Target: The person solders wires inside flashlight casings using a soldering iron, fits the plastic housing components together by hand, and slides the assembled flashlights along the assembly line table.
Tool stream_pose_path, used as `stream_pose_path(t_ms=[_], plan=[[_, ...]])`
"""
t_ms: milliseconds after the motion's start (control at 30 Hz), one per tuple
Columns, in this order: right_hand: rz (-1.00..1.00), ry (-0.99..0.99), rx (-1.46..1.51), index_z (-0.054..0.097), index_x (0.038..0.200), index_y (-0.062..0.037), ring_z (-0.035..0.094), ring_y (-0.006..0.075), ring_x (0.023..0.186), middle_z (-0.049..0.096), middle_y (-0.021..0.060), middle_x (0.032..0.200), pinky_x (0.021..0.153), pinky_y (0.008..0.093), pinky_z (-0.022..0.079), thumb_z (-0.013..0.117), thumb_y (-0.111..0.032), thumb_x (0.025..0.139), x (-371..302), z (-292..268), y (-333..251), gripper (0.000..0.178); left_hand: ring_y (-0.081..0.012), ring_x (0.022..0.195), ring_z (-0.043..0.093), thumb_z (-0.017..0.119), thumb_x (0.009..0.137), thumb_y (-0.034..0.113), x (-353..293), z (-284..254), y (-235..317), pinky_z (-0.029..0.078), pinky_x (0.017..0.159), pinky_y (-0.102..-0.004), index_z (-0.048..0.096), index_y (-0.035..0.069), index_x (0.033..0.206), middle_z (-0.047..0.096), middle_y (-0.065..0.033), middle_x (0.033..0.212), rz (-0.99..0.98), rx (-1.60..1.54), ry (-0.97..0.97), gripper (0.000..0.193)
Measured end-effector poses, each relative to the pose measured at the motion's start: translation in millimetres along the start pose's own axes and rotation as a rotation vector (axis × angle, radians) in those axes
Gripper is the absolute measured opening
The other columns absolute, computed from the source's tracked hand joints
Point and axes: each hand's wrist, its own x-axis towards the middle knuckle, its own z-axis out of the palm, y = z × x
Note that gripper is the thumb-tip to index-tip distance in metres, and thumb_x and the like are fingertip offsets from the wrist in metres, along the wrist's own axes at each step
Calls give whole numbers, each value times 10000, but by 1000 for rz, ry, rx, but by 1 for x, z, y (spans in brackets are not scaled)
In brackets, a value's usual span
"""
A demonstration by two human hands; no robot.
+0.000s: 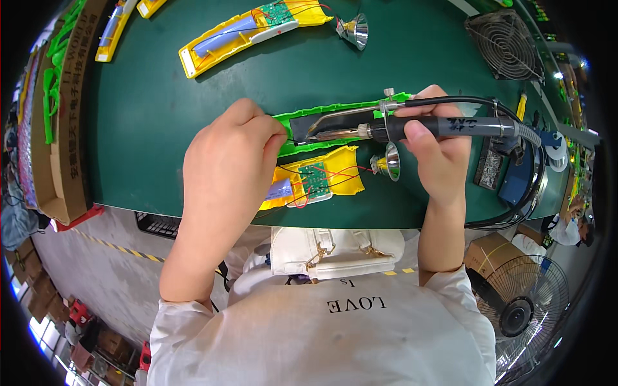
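A bright green flashlight half-shell (309,148) lies on the table with a dark flat panel (301,127) in it. My left hand (222,167) is closed in a pinch at the shell's left end; what sits between the fingertips is hidden, though a thin dark wire shows beside them. My right hand (441,157) grips a soldering iron (444,126) with a metal feed tube (341,116) clamped along it. The iron's tip points left, close to the panel's left end. Just below lies a yellow half-shell (348,168) with a blue battery, a green circuit board and a silver reflector (392,162).
Another wired yellow half-shell (235,40) lies at the back, its reflector (354,32) beside it. A cardboard box (64,128) with green parts stands left. At the right are a square fan (505,45), a blue box (517,177) and looping black cable. A round fan (517,315) stands below.
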Motion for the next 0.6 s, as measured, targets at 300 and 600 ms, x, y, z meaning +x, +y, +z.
stream_pose_path(t_ms=[300,600], plan=[[5,-18,-74,516,775,48,412,36,470,450,22,698,370,173,334,548,1,712,1,2,6,85,-236,630,531,576,676,66,2,3,0,428,567,-324,593,51,665,508,-59,705,-2,17,-15,25],[-33,-40,-130,528,775,42,434,51,545,469,26,712,437,180,343,560,-11,706,1,0,11,92,-232,635,535,583,669,64,2,3,0,430,572,-322,599,54,658,511,-54,704,-1,18,-10,22]])
